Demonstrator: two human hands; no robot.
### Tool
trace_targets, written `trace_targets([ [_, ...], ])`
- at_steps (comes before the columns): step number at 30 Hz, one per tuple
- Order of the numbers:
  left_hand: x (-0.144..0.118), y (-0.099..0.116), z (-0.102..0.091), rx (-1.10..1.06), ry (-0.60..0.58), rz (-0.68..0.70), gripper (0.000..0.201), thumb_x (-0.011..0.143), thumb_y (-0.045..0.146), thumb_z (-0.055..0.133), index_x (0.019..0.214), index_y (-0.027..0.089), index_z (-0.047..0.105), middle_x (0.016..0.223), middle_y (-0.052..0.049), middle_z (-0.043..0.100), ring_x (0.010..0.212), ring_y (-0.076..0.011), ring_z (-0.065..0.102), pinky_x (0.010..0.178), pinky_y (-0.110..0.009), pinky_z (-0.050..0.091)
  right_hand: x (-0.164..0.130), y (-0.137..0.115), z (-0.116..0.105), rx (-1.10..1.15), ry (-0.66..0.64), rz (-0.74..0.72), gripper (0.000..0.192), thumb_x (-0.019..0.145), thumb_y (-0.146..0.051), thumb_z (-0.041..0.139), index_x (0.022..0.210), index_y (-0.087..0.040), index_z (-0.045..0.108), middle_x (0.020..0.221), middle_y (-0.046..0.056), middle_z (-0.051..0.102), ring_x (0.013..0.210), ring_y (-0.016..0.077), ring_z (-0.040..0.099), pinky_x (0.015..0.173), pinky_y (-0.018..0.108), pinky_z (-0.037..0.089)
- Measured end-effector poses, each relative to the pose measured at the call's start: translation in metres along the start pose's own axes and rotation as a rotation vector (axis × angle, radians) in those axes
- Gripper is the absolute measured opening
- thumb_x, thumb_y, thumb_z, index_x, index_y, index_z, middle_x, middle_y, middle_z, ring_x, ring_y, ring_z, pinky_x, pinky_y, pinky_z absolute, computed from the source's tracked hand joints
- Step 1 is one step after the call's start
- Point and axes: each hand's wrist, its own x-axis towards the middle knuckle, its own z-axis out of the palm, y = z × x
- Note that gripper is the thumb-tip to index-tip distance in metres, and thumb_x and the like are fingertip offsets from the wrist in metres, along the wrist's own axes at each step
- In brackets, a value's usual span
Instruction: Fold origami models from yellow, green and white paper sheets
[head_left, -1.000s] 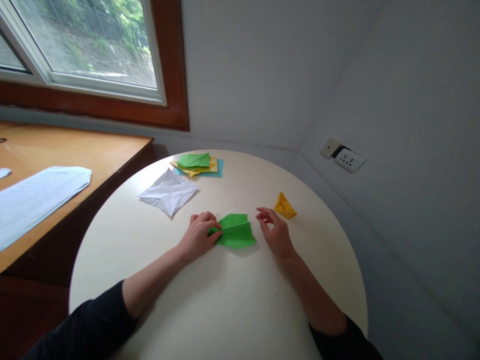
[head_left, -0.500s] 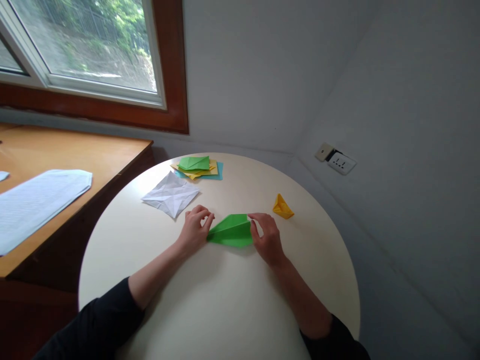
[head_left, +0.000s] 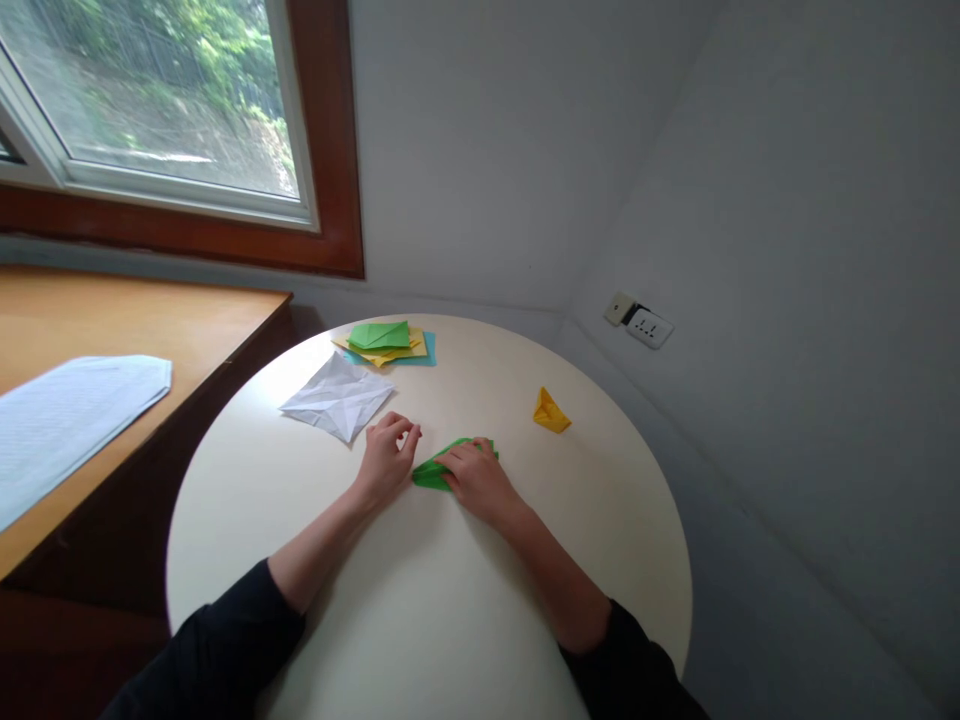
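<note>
A folded piece of green paper [head_left: 433, 474] lies on the round table in front of me, narrow end to the left. My right hand [head_left: 478, 478] is over its middle, with curled fingers pressing on it and hiding much of it. My left hand [head_left: 388, 452] rests just beside the narrow tip. Its fingers are bent and the thumb and forefinger tips come together, with nothing visible between them. Whether the edge of that hand touches the paper is hard to see.
A creased white paper square [head_left: 337, 396] lies at the left. Behind it is a pile of green, yellow and blue papers [head_left: 381, 340]. A small yellow folded paper shape [head_left: 551, 411] sits at the right. A wooden desk [head_left: 187, 310] with white sheets [head_left: 82, 415] stands left of the round table [head_left: 420, 620].
My right hand has moved left from the paper's wide end onto its middle. The green paper now looks narrower and more folded together. My left hand has barely moved; the view has shifted slightly.
</note>
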Motion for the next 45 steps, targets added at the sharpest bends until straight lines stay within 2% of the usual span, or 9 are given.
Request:
trace_targets([
  [9,0.001,-0.004,0.001,-0.027,0.004,0.003,0.026,0.081,0.026,0.047,0.061,0.017,0.06,0.067,-0.002,0.056,0.061,-0.013,0.052,0.066,-0.029,0.04,-0.001,-0.008,-0.007,-0.083,-0.063,0.06,0.012,0.086,-0.014,0.051,0.087,-0.018,0.063,0.086,0.004,0.067,0.084,0.0156,0.056,0.08,0.03,0.029],
  [15,0.0,-0.005,0.001,-0.04,-0.017,-0.026,0.026,0.081,0.028,0.046,0.061,0.018,0.06,0.07,-0.003,0.057,0.063,-0.0131,0.051,0.063,-0.028,0.04,-0.017,0.006,-0.025,-0.042,-0.063,0.171,0.015,0.085,-0.014,0.05,0.089,-0.018,0.063,0.089,0.004,0.068,0.083,0.0155,0.06,0.075,0.028,0.033],
  [20,0.0,-0.007,0.002,-0.054,-0.032,-0.035,0.027,0.08,0.029,0.046,0.061,0.018,0.06,0.071,-0.003,0.057,0.063,-0.0134,0.051,0.058,-0.026,0.038,-0.035,0.038,-0.058,0.061,0.093,0.321,0.031,0.082,-0.012,0.05,0.111,-0.022,0.055,0.102,0.005,0.067,0.088,0.0171,0.062,0.074,0.026,0.04],
  [22,0.0,-0.008,0.003,-0.054,-0.031,-0.038,0.027,0.08,0.029,0.045,0.061,0.018,0.06,0.07,-0.003,0.056,0.063,-0.0133,0.05,0.058,-0.026,0.038,-0.04,0.057,-0.075,0.03,0.138,0.445,0.037,0.079,-0.011,0.052,0.114,-0.022,0.052,0.092,0.005,0.068,0.079,0.0174,0.063,0.069,0.025,0.042],
  [25,0.001,-0.01,0.004,-0.053,-0.036,-0.039,0.026,0.08,0.029,0.046,0.06,0.018,0.06,0.07,-0.003,0.057,0.062,-0.0133,0.05,0.06,-0.027,0.039,-0.047,0.092,-0.096,-0.071,0.158,0.536,0.027,0.079,-0.013,0.05,0.105,-0.02,0.056,0.083,0.005,0.067,0.073,0.0179,0.062,0.065,0.025,0.042],
  [28,0.002,-0.012,0.005,-0.05,-0.035,-0.037,0.026,0.08,0.029,0.046,0.06,0.018,0.06,0.069,-0.003,0.057,0.061,-0.0133,0.051,0.063,-0.028,0.039,-0.053,0.13,-0.106,-0.147,0.09,0.616,0.019,0.077,-0.01,0.049,0.088,-0.018,0.062,0.087,0.006,0.068,0.08,0.0181,0.061,0.072,0.025,0.042],
  [31,0.001,-0.014,0.005,-0.044,-0.032,-0.04,0.027,0.08,0.029,0.045,0.061,0.018,0.06,0.07,-0.003,0.057,0.062,-0.0134,0.051,0.066,-0.029,0.04,-0.057,0.164,-0.103,-0.182,-0.037,0.75,0.023,0.078,-0.01,0.046,0.091,-0.017,0.065,0.093,0.009,0.068,0.085,0.0188,0.061,0.075,0.026,0.042],
  [35,0.001,-0.015,0.005,-0.045,-0.038,-0.055,0.027,0.081,0.03,0.044,0.061,0.018,0.06,0.07,-0.003,0.057,0.063,-0.0137,0.051,0.066,-0.029,0.039,-0.061,0.19,-0.088,-0.173,-0.09,0.803,0.027,0.074,-0.005,0.047,0.089,-0.014,0.068,0.097,0.012,0.068,0.088,0.0198,0.061,0.077,0.026,0.043],
  [45,0.002,-0.014,0.004,-0.028,-0.04,-0.074,0.028,0.081,0.029,0.044,0.061,0.018,0.06,0.07,-0.003,0.058,0.063,-0.0139,0.051,0.066,-0.029,0.04,-0.055,0.203,-0.06,-0.074,-0.163,0.901,0.021,0.069,-0.007,0.053,0.076,-0.011,0.073,0.076,0.013,0.069,0.072,0.0196,0.063,0.063,0.025,0.043],
])
